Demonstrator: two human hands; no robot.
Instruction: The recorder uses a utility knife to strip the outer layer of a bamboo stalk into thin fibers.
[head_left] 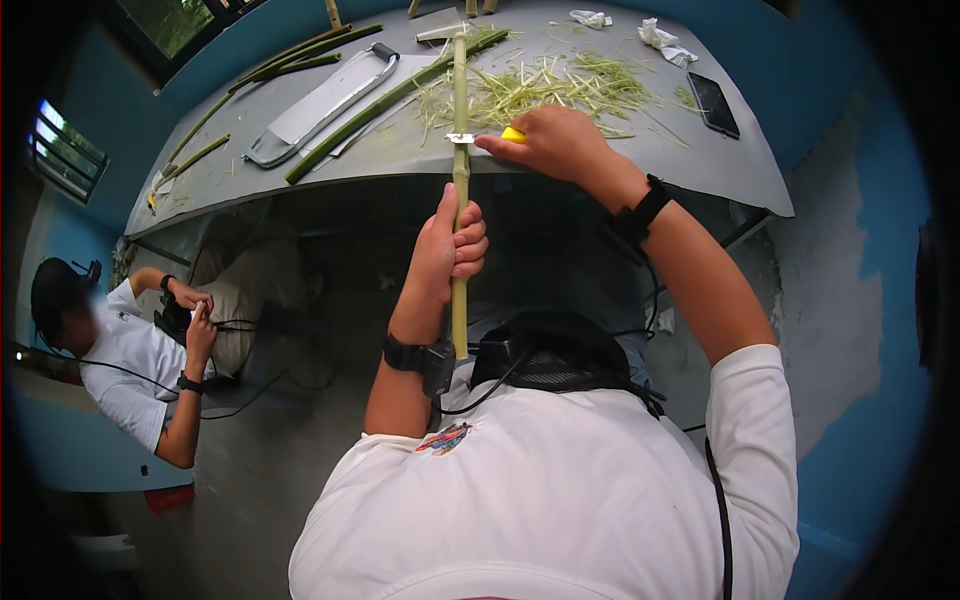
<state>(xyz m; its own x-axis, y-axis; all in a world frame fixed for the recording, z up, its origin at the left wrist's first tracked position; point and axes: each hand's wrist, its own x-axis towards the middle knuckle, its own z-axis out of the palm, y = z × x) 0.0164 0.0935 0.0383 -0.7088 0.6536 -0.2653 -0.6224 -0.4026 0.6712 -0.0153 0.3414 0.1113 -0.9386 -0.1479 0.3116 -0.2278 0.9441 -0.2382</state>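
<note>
Nearest, our left hand [447, 250] is clenched around a pale green bamboo stick [460, 190] that runs from below our grip up across the edge of the grey table [720, 165]. Next, our right hand [555, 140] grips a yellow-handled knife [490, 136], its blade laid across the stick at the table edge. Beyond lie green shavings [560, 88], a long green stalk [390, 100], a metal-framed tool [325, 100], a dark phone [713, 104] and crumpled white tissue [663, 40]. At far left, another person [130, 350] sits.

Two hands [450, 250], one phone [714, 103]
</note>
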